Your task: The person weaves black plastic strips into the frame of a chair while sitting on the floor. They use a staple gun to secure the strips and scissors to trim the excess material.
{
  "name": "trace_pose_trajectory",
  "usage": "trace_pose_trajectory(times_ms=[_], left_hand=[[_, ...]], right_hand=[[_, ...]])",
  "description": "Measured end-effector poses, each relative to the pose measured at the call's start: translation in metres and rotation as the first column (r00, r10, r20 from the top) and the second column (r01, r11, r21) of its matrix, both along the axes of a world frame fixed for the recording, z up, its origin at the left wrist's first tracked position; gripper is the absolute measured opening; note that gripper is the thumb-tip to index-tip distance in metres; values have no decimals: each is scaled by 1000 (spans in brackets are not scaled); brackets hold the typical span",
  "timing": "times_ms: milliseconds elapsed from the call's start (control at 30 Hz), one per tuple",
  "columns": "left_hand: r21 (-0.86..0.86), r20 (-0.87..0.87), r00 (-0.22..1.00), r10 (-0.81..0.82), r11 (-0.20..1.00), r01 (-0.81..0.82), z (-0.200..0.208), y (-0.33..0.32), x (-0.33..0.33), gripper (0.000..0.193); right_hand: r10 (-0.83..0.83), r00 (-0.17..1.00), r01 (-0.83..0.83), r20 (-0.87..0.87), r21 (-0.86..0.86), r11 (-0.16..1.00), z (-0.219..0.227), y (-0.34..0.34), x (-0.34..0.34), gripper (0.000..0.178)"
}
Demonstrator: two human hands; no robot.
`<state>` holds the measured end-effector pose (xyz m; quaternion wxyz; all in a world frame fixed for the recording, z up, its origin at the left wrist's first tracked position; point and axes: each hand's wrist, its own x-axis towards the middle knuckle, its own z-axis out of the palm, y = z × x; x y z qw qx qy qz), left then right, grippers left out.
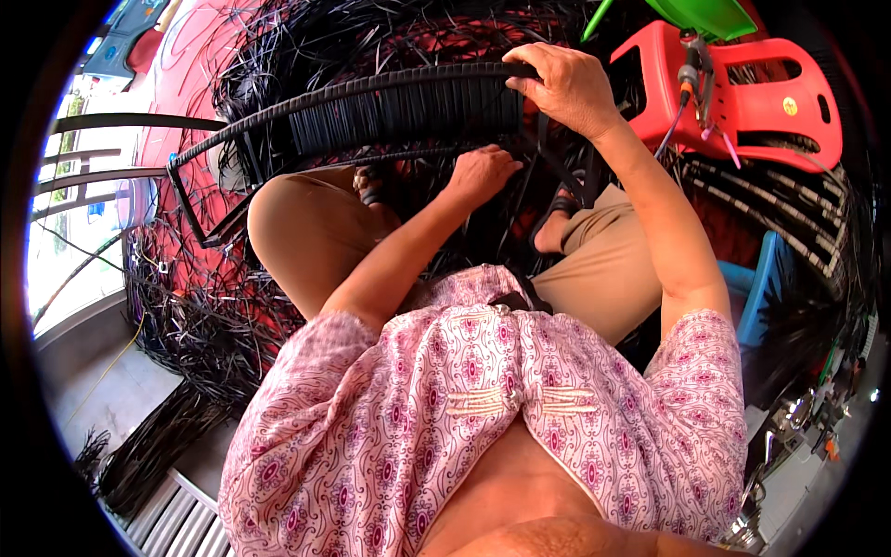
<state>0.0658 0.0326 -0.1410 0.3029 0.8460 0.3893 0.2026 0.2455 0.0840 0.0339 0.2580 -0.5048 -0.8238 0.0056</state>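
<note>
rail between right-hand fingers and thumb

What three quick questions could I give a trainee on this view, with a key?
1. Multiple choice: what is the right hand holding?
a) a shirt sleeve
b) a black bar
c) a trouser leg

2. True or false: the left hand is higher in the picture than the right hand.

3. Short answer: what colour is the plastic chair with a tool on it?

Key:
1. b; the fingers and thumb close on the bar near its end.
2. False; the left hand is lower, below the bar.
3. Red.
</note>
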Motion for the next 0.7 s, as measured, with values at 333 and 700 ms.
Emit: trace_pose_trajectory(times_ms=[333, 700], left_hand=[[623, 109, 989, 103, 768, -149, 165, 15, -42, 34], [526, 124, 992, 27, 846, -89, 144, -29, -53, 28]], right_hand=[[-88, 994, 98, -57, 210, 973, -1, -67, -17, 38], [-425, 142, 276, -894, -376, 884, -123, -159, -107, 37]])
